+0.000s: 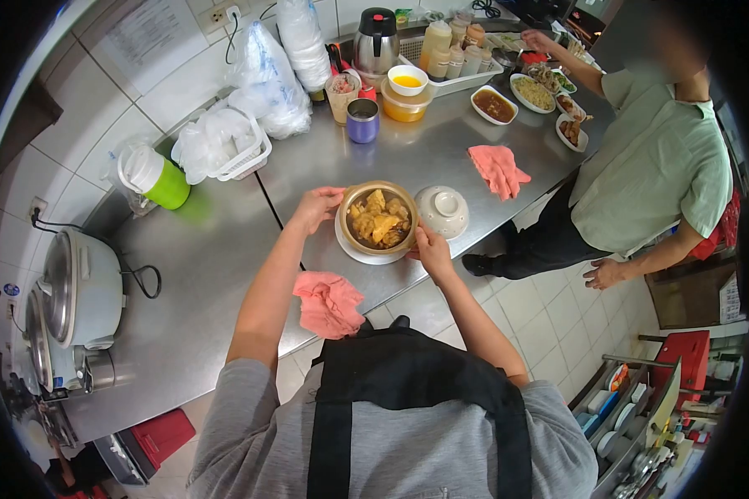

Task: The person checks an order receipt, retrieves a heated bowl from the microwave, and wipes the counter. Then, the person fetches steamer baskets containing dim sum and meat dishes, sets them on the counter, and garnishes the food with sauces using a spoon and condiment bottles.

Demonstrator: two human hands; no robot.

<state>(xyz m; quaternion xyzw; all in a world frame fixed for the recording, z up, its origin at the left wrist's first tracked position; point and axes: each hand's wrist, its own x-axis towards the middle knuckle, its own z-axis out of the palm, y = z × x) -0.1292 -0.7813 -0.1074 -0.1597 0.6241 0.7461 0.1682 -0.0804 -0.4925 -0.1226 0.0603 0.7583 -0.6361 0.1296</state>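
Note:
A round brown-rimmed pot (380, 218) filled with chunks of yellow and brown food rests on a white plate (347, 241) at the counter's front edge. My left hand (318, 209) grips the pot's left side, fingers on its rim. On the opposite side, my right hand (432, 252) holds the pot's lower right edge. A pale speckled lid (443, 212) lies just right of the pot, knob up, beside my right hand. One pink cloth (328, 304) is near the counter edge below the pot. Another pink cloth (498, 171) lies farther right.
A purple cup (363, 121), a yellow-filled tub (406, 101) and a steel jug (376, 41) stand behind. Dishes of food (533, 93) are at back right. A co-worker (641, 158) stands at right, one hand over the counter. Rice cookers (87, 287) are at left.

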